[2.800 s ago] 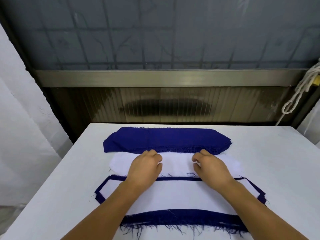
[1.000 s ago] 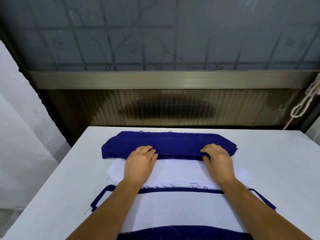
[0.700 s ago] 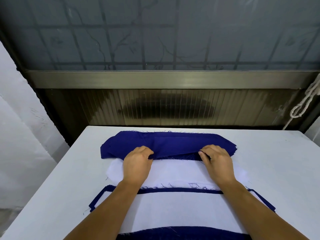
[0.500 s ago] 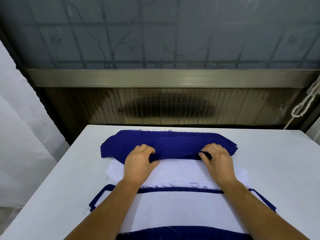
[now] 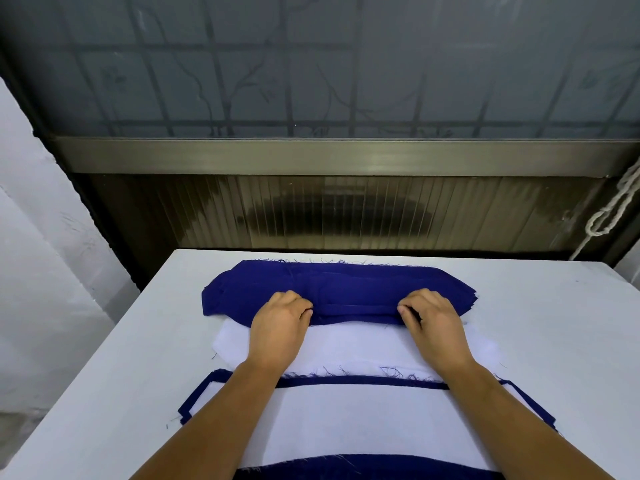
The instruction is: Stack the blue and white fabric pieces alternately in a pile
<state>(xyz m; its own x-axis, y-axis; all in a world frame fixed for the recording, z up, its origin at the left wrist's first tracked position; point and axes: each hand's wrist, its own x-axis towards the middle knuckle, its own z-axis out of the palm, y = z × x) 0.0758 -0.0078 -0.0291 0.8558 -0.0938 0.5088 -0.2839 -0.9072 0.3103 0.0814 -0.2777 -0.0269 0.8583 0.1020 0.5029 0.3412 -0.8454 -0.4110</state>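
Pinching blue fabric piece (image 5: pixel 346 289) (near edge): left hand (image 5: pixel 277 327), right hand (image 5: pixel 434 323).

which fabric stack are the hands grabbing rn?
The far blue stack: left hand and right hand pinch its near edge. White stack and near pile lie ungripped.

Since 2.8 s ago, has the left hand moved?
Yes. The left hand went from the white pile away from the person to the blue pile, whose near edge it now pinches.
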